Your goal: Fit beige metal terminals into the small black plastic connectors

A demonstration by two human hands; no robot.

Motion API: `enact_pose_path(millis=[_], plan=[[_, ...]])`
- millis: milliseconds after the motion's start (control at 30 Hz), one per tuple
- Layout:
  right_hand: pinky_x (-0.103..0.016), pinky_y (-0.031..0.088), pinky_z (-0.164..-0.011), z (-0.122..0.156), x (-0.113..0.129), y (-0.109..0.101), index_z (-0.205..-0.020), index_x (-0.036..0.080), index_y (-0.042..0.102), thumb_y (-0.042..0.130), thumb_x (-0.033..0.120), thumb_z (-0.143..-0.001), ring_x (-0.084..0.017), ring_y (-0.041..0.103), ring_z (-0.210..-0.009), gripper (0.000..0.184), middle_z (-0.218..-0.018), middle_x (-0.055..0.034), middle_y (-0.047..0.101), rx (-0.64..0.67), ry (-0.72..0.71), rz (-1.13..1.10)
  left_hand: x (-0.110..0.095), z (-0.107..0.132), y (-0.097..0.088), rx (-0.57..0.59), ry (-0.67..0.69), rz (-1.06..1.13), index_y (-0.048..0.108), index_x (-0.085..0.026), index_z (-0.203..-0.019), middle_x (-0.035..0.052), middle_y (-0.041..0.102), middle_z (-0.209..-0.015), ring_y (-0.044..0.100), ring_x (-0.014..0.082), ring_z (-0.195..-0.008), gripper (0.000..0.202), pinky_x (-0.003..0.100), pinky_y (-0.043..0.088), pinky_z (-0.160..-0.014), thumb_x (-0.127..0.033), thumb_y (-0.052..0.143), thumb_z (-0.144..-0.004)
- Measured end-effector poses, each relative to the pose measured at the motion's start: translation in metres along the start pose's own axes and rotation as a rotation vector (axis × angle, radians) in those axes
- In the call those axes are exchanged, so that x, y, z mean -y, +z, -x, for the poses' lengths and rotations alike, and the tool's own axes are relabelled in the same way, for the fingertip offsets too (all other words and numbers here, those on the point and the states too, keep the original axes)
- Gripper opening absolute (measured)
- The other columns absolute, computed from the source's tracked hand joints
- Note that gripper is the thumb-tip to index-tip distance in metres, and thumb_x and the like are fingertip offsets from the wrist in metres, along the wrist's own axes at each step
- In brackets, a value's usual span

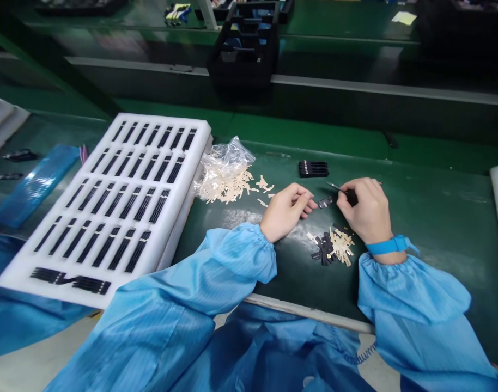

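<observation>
My left hand [287, 208] rests on the dark green table mat [437, 218], its fingertips pinching a small black part [325, 202]. My right hand [365, 209] grips thin metal tweezers [336, 188] whose tip points toward that part. Just below the hands lies a small heap of black and tan pieces [333, 246]. Both arms wear light blue sleeves, and a blue wrist strap [390, 245] circles my right wrist.
A white foam tray [110, 201] with rows of black strips sits at left. A clear plastic bag with tan strips [226, 174] spills beside it. A black stack of strips [313, 169] lies behind the hands. Black trays [244, 43] stand on the far shelf.
</observation>
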State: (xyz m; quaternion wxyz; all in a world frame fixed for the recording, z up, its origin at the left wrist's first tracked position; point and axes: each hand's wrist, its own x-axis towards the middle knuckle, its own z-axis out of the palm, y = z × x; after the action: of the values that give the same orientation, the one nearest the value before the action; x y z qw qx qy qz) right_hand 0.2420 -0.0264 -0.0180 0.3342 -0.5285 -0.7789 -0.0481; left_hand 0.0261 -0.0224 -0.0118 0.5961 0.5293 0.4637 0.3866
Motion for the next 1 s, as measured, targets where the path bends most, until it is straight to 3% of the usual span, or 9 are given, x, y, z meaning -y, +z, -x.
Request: enact_pose_path(millis=[100,200,300,400,533,700,833,933,1000], plan=[[-0.039,0.051,-0.083,-0.001,0.014,-0.012,-0.1,0.021,0.069,0.059,0.023,-0.098,-0.025,0.066,-0.088,0.011,-0.096,-0.0083,0.072,-0.016,0.109,-0.162,0.002,0.0,-0.001,-0.022,0.064,-0.023,0.064,-0.015,-0.107,0.0093,0.074,-0.1,0.069,0.0123,-0.083,0.017,0.021,0.058,-0.066,-0.027,0.057,-0.098],[-0.034,0.052,-0.074,-0.003,0.027,-0.023,-0.099,0.022,0.074,0.06,0.028,-0.099,-0.021,0.067,-0.081,0.015,-0.096,-0.0062,0.073,0.234,0.149,-0.415,0.003,0.002,-0.004,0.051,0.146,-0.05,0.065,-0.019,-0.125,0.0101,0.071,-0.123,0.069,0.0131,-0.09,0.034,0.021,0.059,-0.069,-0.027,0.067,-0.092],[-0.032,0.05,-0.068,-0.003,0.026,-0.032,-0.1,0.022,0.075,0.064,0.038,-0.096,-0.02,0.067,-0.076,0.02,-0.093,-0.0045,0.075,0.449,0.259,-0.552,0.004,0.003,-0.005,0.126,0.133,-0.097,0.074,-0.016,-0.11,0.0071,0.076,-0.103,0.068,0.0104,-0.073,0.025,0.021,0.058,-0.065,-0.03,0.07,-0.09],[-0.031,0.049,-0.064,0.0,0.009,-0.042,-0.097,0.022,0.074,0.07,0.05,-0.09,-0.02,0.066,-0.071,0.029,-0.084,-0.0036,0.074,0.53,0.442,-0.518,0.005,0.001,-0.006,0.057,0.092,-0.134,0.076,-0.015,-0.098,0.0035,0.074,-0.08,0.064,0.0089,-0.061,0.018,0.021,0.056,-0.062,-0.03,0.07,-0.09],[-0.029,0.042,-0.057,0.004,-0.008,-0.05,-0.085,0.022,0.07,0.078,0.044,-0.081,-0.018,0.06,-0.062,0.023,-0.073,-0.0016,0.067,0.763,0.386,-0.292,0.005,-0.004,-0.005,0.022,-0.009,-0.048,0.072,-0.013,-0.106,0.0025,0.069,-0.071,0.066,0.0101,-0.061,0.019,0.02,0.056,-0.059,-0.026,0.062,-0.095],[-0.028,0.041,-0.058,0.003,0.001,-0.046,-0.087,0.024,0.066,0.065,0.032,-0.087,-0.016,0.059,-0.062,0.009,-0.073,0.0004,0.066,0.908,0.359,-0.27,0.007,-0.002,-0.003,0.147,-0.093,-0.067,0.068,-0.013,-0.117,0.0023,0.067,-0.073,0.066,0.009,-0.059,0.031,0.02,0.056,-0.059,-0.027,0.044,-0.104],[-0.028,0.041,-0.059,0.0,0.003,-0.049,-0.085,0.023,0.064,0.06,0.038,-0.091,-0.017,0.058,-0.063,0.017,-0.075,-0.0012,0.065,0.912,0.354,-0.314,0.009,0.001,-0.001,0.313,0.01,-0.273,0.071,-0.016,-0.116,0.0024,0.066,-0.086,0.062,0.0058,-0.054,0.033,0.02,0.054,-0.059,-0.032,0.045,-0.104],[-0.029,0.044,-0.064,0.0,-0.001,-0.054,-0.089,0.022,0.064,0.057,0.045,-0.093,-0.018,0.059,-0.069,0.024,-0.082,-0.0029,0.066,0.871,0.33,-0.378,0.004,0.0,0.0,0.392,0.001,-0.413,0.065,-0.017,-0.133,-0.0018,0.062,-0.072,0.055,0.0061,-0.046,0.04,0.021,0.051,-0.056,-0.032,0.043,-0.104],[-0.029,0.043,-0.062,0.0,-0.006,-0.054,-0.093,0.022,0.065,0.055,0.048,-0.095,-0.018,0.058,-0.067,0.028,-0.08,-0.003,0.066,0.882,0.356,-0.439,0.002,-0.003,0.001,0.367,-0.047,-0.447,0.052,-0.018,-0.148,-0.0049,0.058,-0.063,0.053,0.0076,-0.042,0.047,0.023,0.05,-0.055,-0.03,0.041,-0.104]])
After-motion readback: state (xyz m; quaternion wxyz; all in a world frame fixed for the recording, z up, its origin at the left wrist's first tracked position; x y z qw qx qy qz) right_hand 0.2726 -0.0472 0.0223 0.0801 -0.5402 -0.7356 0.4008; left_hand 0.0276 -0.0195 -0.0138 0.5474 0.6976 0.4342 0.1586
